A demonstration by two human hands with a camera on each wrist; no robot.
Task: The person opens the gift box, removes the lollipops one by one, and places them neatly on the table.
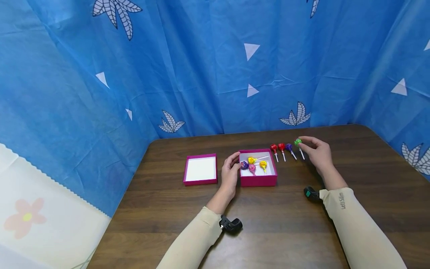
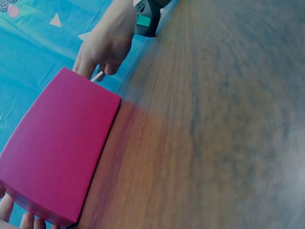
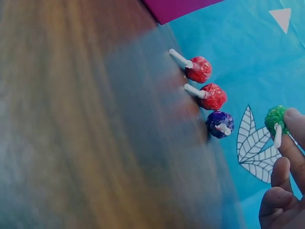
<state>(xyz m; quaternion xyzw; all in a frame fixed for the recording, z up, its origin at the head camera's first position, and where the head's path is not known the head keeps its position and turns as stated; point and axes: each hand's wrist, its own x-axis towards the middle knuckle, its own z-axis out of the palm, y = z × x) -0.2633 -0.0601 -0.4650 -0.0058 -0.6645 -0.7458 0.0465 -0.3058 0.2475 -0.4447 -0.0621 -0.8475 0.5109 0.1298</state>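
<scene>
My right hand [image 1: 320,155] pinches a green lollipop [image 1: 298,142] between thumb and fingers, its white stick pointing down in the right wrist view. To its left, two red lollipops [image 1: 281,147] and a purple lollipop [image 1: 289,147] form a row. My left hand [image 1: 230,175] rests against the left side of a magenta box [image 1: 258,181], fingertips along that wall in the left wrist view. Inside the open-topped box lie two yellow lollipops [image 1: 263,164], a pink lollipop [image 1: 252,169] and a dark purple lollipop [image 1: 244,165].
A magenta lid [image 1: 200,182] lies with its white inside up, left of my left hand. The brown wooden table [image 1: 161,209] backs onto a blue patterned curtain [image 1: 208,67]. Black wrist devices sit on both my wrists.
</scene>
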